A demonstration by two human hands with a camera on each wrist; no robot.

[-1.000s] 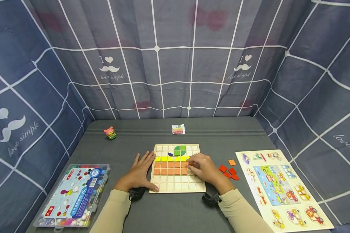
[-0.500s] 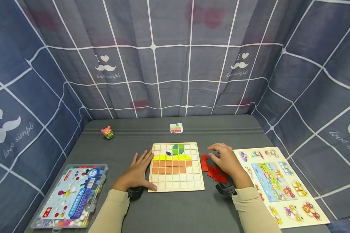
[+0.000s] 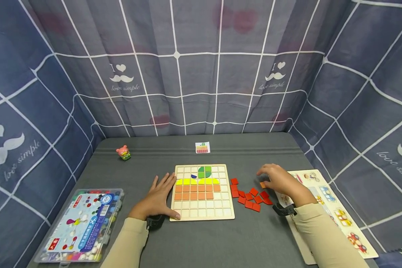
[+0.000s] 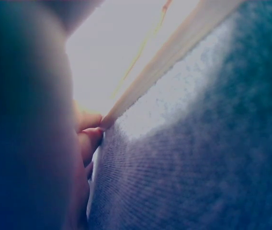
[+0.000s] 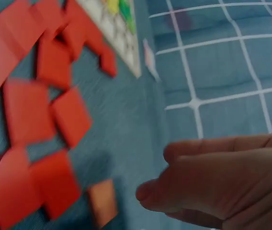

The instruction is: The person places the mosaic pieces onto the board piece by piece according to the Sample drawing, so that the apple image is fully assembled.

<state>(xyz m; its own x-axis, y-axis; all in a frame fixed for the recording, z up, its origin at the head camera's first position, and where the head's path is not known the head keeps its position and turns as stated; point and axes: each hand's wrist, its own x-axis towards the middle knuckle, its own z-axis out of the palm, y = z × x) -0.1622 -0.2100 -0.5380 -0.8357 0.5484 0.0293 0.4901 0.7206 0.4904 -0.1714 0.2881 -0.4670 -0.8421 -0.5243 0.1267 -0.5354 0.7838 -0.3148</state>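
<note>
A wooden grid board [image 3: 204, 213] lies mid-table, bearing green, blue and yellow pieces above two rows of orange tiles [image 3: 191, 195]. The upper orange row reaches farther right than the lower. My left hand [image 3: 155, 199] rests along the board's left edge, fingers spread, thumb on the lower left corner. In the left wrist view its fingertips [image 4: 92, 136] touch the board's side. At the right, my right hand [image 3: 281, 181] hovers over a loose orange square tile [image 3: 262, 185]. The right wrist view shows this tile [image 5: 103, 202] on the table, just apart from the fingertips.
Several red pieces [image 3: 252, 205] are scattered between the board and my right hand. A picture puzzle board [image 3: 341, 217] lies at far right, partly under the right forearm. A small pattern card [image 3: 202, 147], pink-headed figurine [image 3: 123, 152] and clear plastic case [image 3: 80, 223] stand around.
My right hand has left the board and moved rightward, past the red pieces, to the loose orange tile. Another orange tile now extends the upper row. The left hand stays on the board.
</note>
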